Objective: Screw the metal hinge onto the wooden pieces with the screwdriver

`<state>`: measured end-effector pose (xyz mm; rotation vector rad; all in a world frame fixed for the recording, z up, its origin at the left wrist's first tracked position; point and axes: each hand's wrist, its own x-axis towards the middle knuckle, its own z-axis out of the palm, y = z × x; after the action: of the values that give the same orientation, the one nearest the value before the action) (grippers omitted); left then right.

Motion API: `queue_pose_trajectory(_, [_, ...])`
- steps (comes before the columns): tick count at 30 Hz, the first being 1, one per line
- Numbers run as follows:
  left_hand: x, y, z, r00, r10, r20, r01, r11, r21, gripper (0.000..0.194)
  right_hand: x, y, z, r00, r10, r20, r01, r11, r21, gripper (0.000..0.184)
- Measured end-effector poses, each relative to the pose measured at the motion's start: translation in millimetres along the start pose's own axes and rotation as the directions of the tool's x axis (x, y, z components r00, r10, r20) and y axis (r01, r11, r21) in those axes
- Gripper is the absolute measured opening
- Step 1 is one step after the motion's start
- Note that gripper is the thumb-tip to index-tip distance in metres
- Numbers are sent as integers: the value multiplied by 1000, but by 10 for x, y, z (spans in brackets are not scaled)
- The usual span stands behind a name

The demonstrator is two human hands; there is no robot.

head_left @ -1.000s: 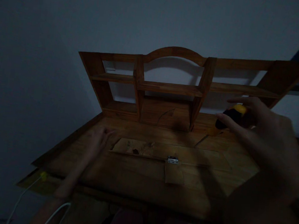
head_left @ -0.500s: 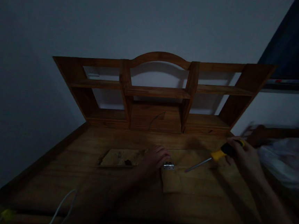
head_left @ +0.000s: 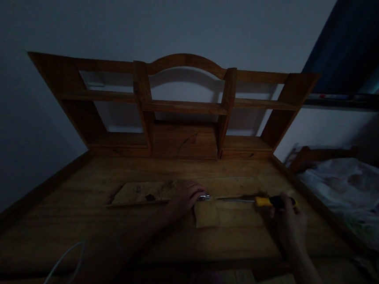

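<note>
Holding screwdriver point(head_left: 264, 201), hands point(head_left: 289, 217) inside desk edges point(head_left: 310, 198), open desktop point(head_left: 64, 213) leftward

I can read no words, numbers, brands or signs here: none on the screwdriver point(head_left: 261, 201) in my right hand point(head_left: 289, 216), none on the metal hinge point(head_left: 204, 197) at my left hand point(head_left: 187, 194); the dark curved mark point(head_left: 185, 141) on the wooden panel point(head_left: 205, 148) shows no legible letters.

Wooden shelf unit point(head_left: 184, 107), pale wall point(head_left: 187, 18) behind, rumpled whitish sheeting point(head_left: 348, 182) at right
</note>
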<state>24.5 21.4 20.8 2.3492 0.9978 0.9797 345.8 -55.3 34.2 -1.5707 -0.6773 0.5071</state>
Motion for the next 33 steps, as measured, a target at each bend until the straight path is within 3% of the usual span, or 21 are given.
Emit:
queue_pose_trajectory(3, [6, -4, -7, 1000, 17, -10, -17, 999, 29, 18, -63, -10, 80, 997, 82, -7, -82, 997, 5, 44])
queue_pose_trajectory(7, [24, 9, -31, 999, 39, 0, -39, 996, 74, 20, -123, 8, 138, 994, 66, 85, -70, 997, 43, 43])
queue_pose_trajectory(15, [42, 10, -66, 992, 116, 57, -126, 971, 202, 26, -65, 172, 217, 961, 142, 237, -191, 962, 196, 42])
queue_pose_trajectory(23, [55, -86, 7, 971, 230, 66, -239, 925, 297, 27, -60, 192, 233, 953, 117, 278, -174, 966, 189, 41])
queue_pose_trajectory(33, [63, -108, -13, 907, 375, 194, -417, 864, 281, 35, -40, 186, 256, 953, 140, 270, -217, 935, 282, 33])
